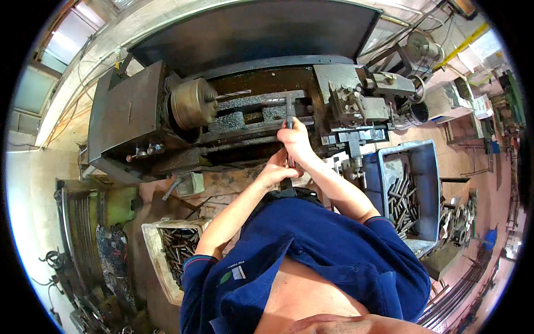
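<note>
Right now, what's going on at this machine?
A person is at a lathe. The right hand grips a narrow dark tool over it; the left hand is nearer the body, its hold unclear. A slender rod sticks out of the chuck, and metal chips lie in the lathe.

held piece [290, 122] between chuck [188, 104] and carriage [351, 99] | rods [401, 201] in right bin [430, 178] | crate [156, 253] left
</note>
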Tool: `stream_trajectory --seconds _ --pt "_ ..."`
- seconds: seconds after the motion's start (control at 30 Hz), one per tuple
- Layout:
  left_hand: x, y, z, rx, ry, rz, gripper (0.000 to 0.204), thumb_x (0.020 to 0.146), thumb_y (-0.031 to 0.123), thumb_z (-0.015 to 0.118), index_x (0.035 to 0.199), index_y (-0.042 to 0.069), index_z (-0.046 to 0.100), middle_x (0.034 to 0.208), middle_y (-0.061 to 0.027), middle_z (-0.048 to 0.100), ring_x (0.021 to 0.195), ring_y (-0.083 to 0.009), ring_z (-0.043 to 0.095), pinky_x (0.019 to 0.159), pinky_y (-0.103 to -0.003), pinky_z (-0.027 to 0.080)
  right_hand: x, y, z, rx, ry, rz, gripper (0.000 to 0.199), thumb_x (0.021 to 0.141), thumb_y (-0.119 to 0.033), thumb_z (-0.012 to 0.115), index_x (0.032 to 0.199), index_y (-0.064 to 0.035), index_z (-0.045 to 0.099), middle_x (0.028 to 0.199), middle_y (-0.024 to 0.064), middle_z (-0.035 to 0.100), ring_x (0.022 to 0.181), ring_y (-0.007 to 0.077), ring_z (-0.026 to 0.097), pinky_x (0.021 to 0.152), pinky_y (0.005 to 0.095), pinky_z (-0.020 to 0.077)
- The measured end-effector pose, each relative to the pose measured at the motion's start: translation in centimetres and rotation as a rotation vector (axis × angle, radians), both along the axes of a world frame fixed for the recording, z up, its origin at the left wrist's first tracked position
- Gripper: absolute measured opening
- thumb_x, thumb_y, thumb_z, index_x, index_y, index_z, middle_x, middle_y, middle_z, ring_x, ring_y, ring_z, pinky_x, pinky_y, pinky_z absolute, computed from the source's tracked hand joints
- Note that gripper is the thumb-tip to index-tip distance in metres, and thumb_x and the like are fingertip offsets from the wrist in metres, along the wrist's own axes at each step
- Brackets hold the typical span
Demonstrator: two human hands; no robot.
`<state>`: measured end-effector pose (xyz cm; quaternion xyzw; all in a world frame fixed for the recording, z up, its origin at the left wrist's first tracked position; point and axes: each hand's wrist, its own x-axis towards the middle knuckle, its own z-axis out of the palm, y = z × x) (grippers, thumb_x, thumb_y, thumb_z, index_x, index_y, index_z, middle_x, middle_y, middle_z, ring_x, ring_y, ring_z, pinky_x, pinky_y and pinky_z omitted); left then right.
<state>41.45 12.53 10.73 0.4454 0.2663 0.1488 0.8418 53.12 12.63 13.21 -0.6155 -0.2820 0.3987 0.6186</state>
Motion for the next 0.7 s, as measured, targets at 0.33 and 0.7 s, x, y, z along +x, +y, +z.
stream_trajectory --seconds 0.33,0.7 --pt "1.6 2.6 -0.2 -0.039 -0.076 0.032 0.066 0.057 0.009 0.072 0.115 -0.001 0.042 0.095 -0.004 0.055 0.086 -0.0138 0.056 0.076 -0.026 0.048 1.6 2.7 -0.5 -0.046 0.049 0.08 0.031 0.06 -0.007 0.056 0.089 -0.0011 0.048 0.066 0.0001 0.043 0.06 0.0106 0.041 0.051 0.0253 0.0344" --pt "-0.5 4.0 0.5 -0.022 -0.11 0.043 0.068 0.055 0.021 0.077 0.111 -0.001 0.045 0.089 -0.0031 0.055 0.084 -0.0119 0.056 0.073 -0.025 0.048 -0.7 5.0 0.4 -0.192 -0.056 0.112 0.025 0.06 -0.01 0.057 0.081 -0.0016 0.047 0.069 0.007 0.048 0.067 0.0153 0.046 0.059 0.0298 0.0406"
